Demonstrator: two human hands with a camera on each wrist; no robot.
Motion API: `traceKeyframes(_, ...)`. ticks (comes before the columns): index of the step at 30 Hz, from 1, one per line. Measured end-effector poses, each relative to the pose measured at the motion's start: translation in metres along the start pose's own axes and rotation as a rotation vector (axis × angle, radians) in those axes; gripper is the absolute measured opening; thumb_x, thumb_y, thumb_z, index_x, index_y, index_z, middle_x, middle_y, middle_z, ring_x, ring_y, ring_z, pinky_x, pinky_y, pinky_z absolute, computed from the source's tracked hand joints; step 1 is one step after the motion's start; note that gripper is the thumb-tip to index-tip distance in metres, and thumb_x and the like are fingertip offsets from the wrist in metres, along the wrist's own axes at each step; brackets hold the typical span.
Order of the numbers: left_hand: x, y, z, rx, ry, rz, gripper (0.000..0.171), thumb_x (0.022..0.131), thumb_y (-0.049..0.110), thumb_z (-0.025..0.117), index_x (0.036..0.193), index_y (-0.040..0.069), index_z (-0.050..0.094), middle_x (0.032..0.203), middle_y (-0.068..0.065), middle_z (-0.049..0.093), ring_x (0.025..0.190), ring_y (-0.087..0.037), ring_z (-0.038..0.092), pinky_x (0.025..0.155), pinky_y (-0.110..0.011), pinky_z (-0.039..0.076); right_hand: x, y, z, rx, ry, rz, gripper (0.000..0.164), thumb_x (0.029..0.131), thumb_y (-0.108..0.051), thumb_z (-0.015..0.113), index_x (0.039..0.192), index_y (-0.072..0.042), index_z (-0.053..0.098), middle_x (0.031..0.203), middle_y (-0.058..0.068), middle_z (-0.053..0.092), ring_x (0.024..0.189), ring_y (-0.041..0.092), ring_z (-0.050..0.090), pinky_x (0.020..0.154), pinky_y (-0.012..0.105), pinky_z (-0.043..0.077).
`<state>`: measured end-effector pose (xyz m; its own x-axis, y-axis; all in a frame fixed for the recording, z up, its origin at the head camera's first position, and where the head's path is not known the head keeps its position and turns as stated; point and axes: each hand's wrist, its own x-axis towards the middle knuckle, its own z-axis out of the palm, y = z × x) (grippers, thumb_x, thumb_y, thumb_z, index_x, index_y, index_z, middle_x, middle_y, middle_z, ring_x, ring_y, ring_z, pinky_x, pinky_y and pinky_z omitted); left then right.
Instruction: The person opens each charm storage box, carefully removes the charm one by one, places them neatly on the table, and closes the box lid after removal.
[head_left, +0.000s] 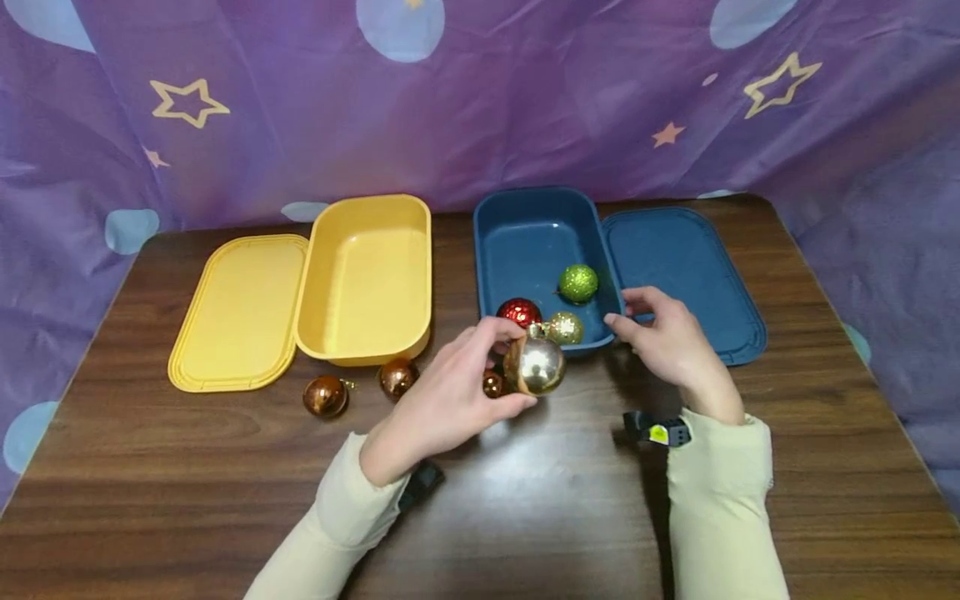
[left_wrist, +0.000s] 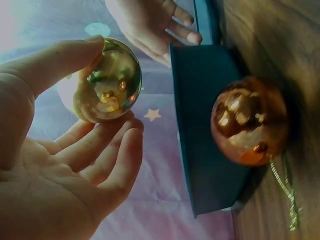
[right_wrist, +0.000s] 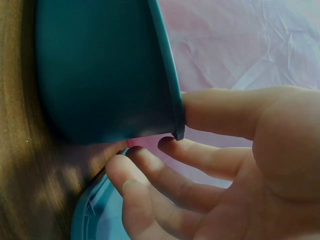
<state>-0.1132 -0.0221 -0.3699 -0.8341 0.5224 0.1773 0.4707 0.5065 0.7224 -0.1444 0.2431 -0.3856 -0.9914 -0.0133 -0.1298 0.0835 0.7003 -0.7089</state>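
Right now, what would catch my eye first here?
Probably the shiny gold ball, held in the left hand near the blue box. Next, the glittery green ball inside that box, then the purple cloth with stars behind the table.

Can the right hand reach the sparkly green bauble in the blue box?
Probably yes. The right hand is at the blue box's near right corner, close to the green glitter bauble. The box has no lid on and nothing covers the bauble, so the way looks free.
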Motion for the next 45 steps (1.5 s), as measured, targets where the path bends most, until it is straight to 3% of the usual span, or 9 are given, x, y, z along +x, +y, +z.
traceKeyframes(8,0.003,0.002,0.007,-0.034,-0.020,0.040,0.062,0.076,0.017,0.083,0.125,0.012,0.047,0.116,-0.002,0.063,0.097,-0.013,0.061,0.083,-0.031,0.054,0.002,0.001,-0.003,0.001,0.001,-0.004,0.053,0.097,-0.025,0.055,0.137,0.007,0.044,0.120,0.025,0.056,0.098,0.032,0.062,0.071,0.022,0.047)
traceKeyframes(16,0.003,0.003,0.017,0.046,-0.047,0.086,0.055,0.076,0.019,0.082,0.122,0.015,0.052,0.116,-0.001,0.061,0.102,-0.013,0.059,0.089,-0.030,0.052,0.003,-0.001,-0.005,0.001,0.003,-0.008,0.052,0.096,-0.024,0.056,0.135,0.008,0.045,0.116,0.023,0.057,0.076,0.011,0.059,0.064,0.019,0.048)
traceKeyframes(23,0.000,0.005,0.024,0.077,-0.020,0.096,0.056,0.074,0.018,0.083,0.121,0.012,0.053,0.119,-0.005,0.052,0.105,-0.016,0.057,0.095,-0.031,0.051,0.003,-0.001,-0.004,-0.008,0.008,-0.005,0.051,0.096,-0.024,0.056,0.135,0.007,0.045,0.115,0.022,0.058,0.075,0.005,0.056,0.065,0.019,0.048)
traceKeyframes(29,-0.003,0.006,0.036,0.100,-0.045,0.117,0.056,0.078,0.021,0.080,0.125,0.011,0.052,0.118,-0.006,0.046,0.101,-0.016,0.058,0.090,-0.027,0.053,0.003,0.000,-0.003,0.000,0.010,-0.014,0.051,0.096,-0.024,0.056,0.134,0.008,0.045,0.115,0.024,0.058,0.073,0.002,0.055,0.063,0.019,0.048)
traceKeyframes(33,-0.005,0.007,0.043,0.130,-0.046,0.120,0.056,0.080,0.022,0.078,0.128,0.010,0.051,0.117,-0.006,0.048,0.098,-0.014,0.059,0.087,-0.026,0.054,0.003,0.000,-0.002,0.002,0.004,-0.011,0.052,0.096,-0.025,0.056,0.135,0.008,0.044,0.117,0.024,0.057,0.076,0.005,0.056,0.063,0.018,0.047)
traceKeyframes(41,-0.008,0.007,0.054,0.184,-0.054,0.102,0.056,0.083,0.021,0.076,0.129,0.009,0.048,0.115,-0.005,0.051,0.098,-0.011,0.057,0.089,-0.021,0.052,0.003,0.002,0.000,0.002,-0.002,-0.002,0.054,0.097,-0.026,0.056,0.137,0.008,0.043,0.119,0.025,0.057,0.093,0.030,0.063,0.064,0.017,0.047)
traceKeyframes(45,-0.010,0.006,0.058,0.200,-0.069,0.094,0.055,0.084,0.021,0.075,0.130,0.008,0.047,0.115,-0.006,0.051,0.099,-0.011,0.057,0.089,-0.021,0.052,0.002,0.002,0.001,-0.002,-0.006,0.000,0.054,0.097,-0.026,0.055,0.137,0.008,0.043,0.118,0.024,0.057,0.094,0.031,0.063,0.066,0.019,0.047)
